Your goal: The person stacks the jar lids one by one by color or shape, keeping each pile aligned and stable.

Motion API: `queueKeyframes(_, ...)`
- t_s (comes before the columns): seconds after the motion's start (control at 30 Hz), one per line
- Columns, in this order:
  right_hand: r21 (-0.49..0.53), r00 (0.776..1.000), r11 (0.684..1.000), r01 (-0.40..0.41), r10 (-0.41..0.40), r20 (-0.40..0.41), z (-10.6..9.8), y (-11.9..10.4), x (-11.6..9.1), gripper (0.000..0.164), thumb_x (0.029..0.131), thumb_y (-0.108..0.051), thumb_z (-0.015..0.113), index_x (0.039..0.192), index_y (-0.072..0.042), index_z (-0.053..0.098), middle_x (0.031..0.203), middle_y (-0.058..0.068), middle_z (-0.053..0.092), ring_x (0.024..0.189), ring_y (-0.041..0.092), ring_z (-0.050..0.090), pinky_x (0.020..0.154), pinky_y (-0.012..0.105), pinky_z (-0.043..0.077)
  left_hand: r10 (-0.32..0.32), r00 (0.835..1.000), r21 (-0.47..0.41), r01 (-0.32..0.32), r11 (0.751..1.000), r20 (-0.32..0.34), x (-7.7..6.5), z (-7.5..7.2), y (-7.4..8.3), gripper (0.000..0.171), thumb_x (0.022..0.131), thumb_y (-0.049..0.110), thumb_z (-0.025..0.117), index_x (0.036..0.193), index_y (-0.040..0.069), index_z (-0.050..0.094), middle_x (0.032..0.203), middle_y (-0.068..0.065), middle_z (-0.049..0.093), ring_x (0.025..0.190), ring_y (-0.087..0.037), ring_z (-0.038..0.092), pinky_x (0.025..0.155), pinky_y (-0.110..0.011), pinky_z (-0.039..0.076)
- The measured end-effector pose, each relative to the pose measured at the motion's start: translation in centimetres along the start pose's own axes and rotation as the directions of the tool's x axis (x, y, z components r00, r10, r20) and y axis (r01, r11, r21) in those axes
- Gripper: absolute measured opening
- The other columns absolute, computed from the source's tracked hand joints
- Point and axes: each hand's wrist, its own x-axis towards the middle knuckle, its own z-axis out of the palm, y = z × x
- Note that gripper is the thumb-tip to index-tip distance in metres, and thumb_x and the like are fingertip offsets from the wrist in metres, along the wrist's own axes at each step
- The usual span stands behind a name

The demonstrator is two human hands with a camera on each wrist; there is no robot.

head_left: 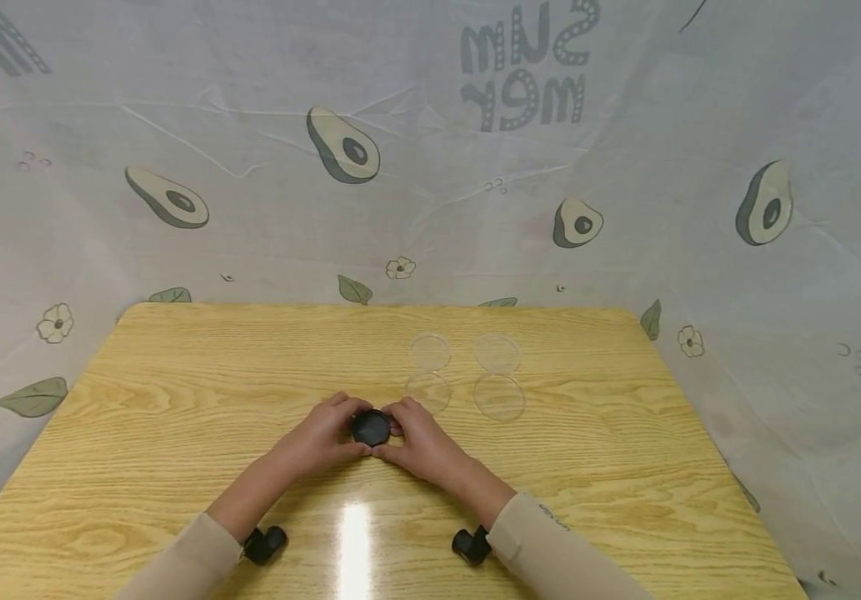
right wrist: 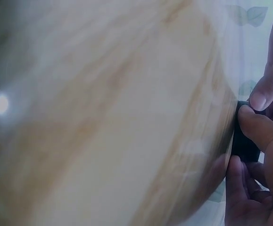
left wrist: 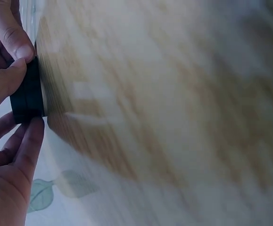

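- Head view: pinching the round black piece (head_left: 371, 428) from its left side with the left hand (head_left: 328, 435), with the thumb at the near edge and the fingers curved toward the far edge.
- Head view: pinching the same piece from its right side with the right hand (head_left: 418, 442), with the two thumbs close together at the near edge.
- Head view: held between both hands with its round face upward, low at the wooden desk (head_left: 588, 467); impossible to tell whether touching the wood.
- Head view: showing four clear discs (head_left: 500, 397) in two rows of two on the desk, beyond and to the right of the piece, with the nearest just past the right fingertips.
- Head view: wearing beige sleeves (head_left: 188, 554) and a small black device (head_left: 265, 546) at each wrist; backed by a pale cloth (head_left: 445, 217) printed with avocados, leaves, flowers and mirrored lettering.
- Left wrist view: seen edge-on at the left border, gripped between the left thumb above and fingertips below, with the right thumb meeting the left one.
- Right wrist view: seen edge-on at the right border, pinched likewise by the right thumb and fingertips, close to the blurred desk.
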Motion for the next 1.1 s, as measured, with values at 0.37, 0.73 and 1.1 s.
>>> queueKeyframes(0.37, -0.019, 1.000, 1.000, 0.003, -0.003, 0.001, 0.04, 0.01, 0.14, 0.049, 0.093, -0.028, 0.082, 0.133, -0.006, 0.065, 0.115, 0.005, 0.060, 0.099, 0.013, 0.052, 0.090, 0.027, 0.048, 0.024, 1.000, 0.013, -0.024, 1.000, 0.015, 0.14, -0.27, -0.04, 0.053, 0.086, 0.015, 0.087, 0.131, -0.001, 0.064, 0.115, -0.012, 0.065, 0.099, -0.018, 0.063, 0.085, -0.034, 0.057)
queueKeyframes(0.73, -0.028, 1.000, 1.000, 0.013, -0.013, 0.007, -0.02, -0.02, 0.15, 0.050, 0.093, -0.028, 0.082, 0.133, -0.005, 0.065, 0.114, 0.005, 0.060, 0.098, 0.013, 0.052, 0.089, 0.026, 0.048, 0.020, 1.000, 0.021, -0.020, 1.000, 0.024, 0.49, -0.22, -0.35, 0.050, 0.084, 0.015, 0.089, 0.126, -0.001, 0.066, 0.111, -0.010, 0.064, 0.096, -0.016, 0.061, 0.084, -0.033, 0.056)
queueKeyframes(1.1, -0.024, 0.999, 1.000, 0.020, -0.019, 0.037, -0.36, -0.06, -0.09, 0.054, 0.094, -0.027, 0.081, 0.139, -0.002, 0.061, 0.119, 0.010, 0.059, 0.104, 0.017, 0.056, 0.094, 0.030, 0.052, -0.007, 0.999, -0.003, 0.007, 1.000, 0.044, 0.72, -0.49, -0.23, 0.046, 0.082, 0.015, 0.090, 0.120, 0.000, 0.068, 0.104, -0.007, 0.062, 0.087, -0.014, 0.055, 0.078, -0.028, 0.049)
